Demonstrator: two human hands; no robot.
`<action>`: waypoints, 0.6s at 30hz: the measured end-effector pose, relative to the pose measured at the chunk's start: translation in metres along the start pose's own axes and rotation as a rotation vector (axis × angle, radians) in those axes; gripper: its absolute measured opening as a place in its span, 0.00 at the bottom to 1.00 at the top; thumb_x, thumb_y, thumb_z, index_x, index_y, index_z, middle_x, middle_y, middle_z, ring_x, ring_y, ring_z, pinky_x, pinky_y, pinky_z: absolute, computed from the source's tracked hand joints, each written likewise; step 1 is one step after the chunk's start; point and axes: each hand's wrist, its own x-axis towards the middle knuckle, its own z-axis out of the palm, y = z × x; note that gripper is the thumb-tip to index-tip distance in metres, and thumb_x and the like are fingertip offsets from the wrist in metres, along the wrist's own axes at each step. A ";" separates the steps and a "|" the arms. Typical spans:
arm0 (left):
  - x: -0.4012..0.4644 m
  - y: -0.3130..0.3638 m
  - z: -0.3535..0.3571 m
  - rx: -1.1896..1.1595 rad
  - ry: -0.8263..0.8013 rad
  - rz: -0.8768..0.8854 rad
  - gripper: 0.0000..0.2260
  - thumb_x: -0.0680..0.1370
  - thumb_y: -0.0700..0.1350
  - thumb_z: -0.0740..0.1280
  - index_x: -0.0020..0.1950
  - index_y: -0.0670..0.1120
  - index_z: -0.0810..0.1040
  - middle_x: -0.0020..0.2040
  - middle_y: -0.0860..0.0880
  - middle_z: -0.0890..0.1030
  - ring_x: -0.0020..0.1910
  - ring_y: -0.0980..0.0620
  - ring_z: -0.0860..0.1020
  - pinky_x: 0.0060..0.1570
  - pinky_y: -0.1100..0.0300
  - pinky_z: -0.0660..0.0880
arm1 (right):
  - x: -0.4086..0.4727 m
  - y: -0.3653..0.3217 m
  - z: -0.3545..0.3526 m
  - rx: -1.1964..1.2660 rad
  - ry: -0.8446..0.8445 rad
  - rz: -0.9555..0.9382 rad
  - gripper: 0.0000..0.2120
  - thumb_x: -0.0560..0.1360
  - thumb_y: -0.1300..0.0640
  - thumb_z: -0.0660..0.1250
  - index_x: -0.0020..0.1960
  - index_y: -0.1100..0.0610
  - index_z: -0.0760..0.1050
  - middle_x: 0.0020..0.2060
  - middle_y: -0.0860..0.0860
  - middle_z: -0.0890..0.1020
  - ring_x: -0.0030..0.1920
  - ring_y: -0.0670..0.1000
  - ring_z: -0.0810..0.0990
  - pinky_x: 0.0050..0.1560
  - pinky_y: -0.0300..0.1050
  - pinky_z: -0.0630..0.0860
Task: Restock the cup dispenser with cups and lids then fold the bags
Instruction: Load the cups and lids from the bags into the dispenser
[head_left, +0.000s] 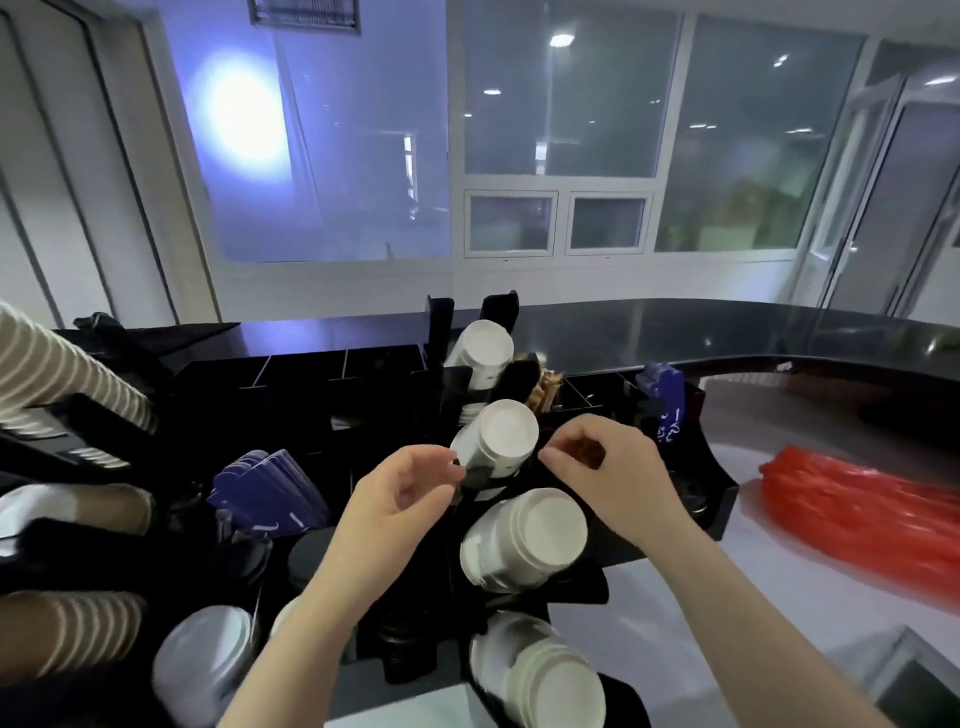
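Note:
A black cup dispenser stands on the counter with several stacks of white cups lying tilted in its slots. The second stack of white cups sits between my hands. My left hand is at its left side, fingers loosely curled, fingertips touching the stack low down by the black holder. My right hand is at its right side with fingers curled tightly; thumb and fingertips meet right by the stack's edge, with nothing visible between them. Other stacks lie behind and in front.
A red plastic bag lies on the white counter to the right. Blue packets stand in a slot at left, with more at the back right. Striped cups fill the left slots. Grey lids sit at the lower left.

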 end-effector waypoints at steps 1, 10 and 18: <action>-0.002 -0.005 0.003 0.010 -0.007 -0.016 0.14 0.77 0.33 0.65 0.54 0.52 0.79 0.50 0.54 0.85 0.52 0.58 0.81 0.50 0.68 0.75 | -0.005 -0.001 -0.002 0.045 -0.027 0.003 0.05 0.69 0.50 0.74 0.40 0.45 0.78 0.37 0.40 0.80 0.38 0.42 0.77 0.39 0.29 0.71; -0.023 -0.057 0.031 0.032 -0.012 -0.187 0.17 0.76 0.35 0.67 0.54 0.58 0.78 0.52 0.55 0.83 0.53 0.60 0.80 0.55 0.64 0.76 | -0.054 0.007 0.022 0.005 -0.216 0.099 0.45 0.56 0.43 0.78 0.68 0.38 0.60 0.59 0.33 0.69 0.59 0.34 0.68 0.56 0.30 0.65; -0.016 -0.069 0.043 -0.013 -0.039 -0.291 0.16 0.76 0.41 0.69 0.58 0.58 0.75 0.54 0.59 0.81 0.51 0.63 0.80 0.51 0.65 0.75 | -0.063 0.021 0.034 0.217 -0.185 0.230 0.35 0.50 0.41 0.75 0.56 0.36 0.68 0.50 0.30 0.77 0.53 0.29 0.73 0.46 0.22 0.68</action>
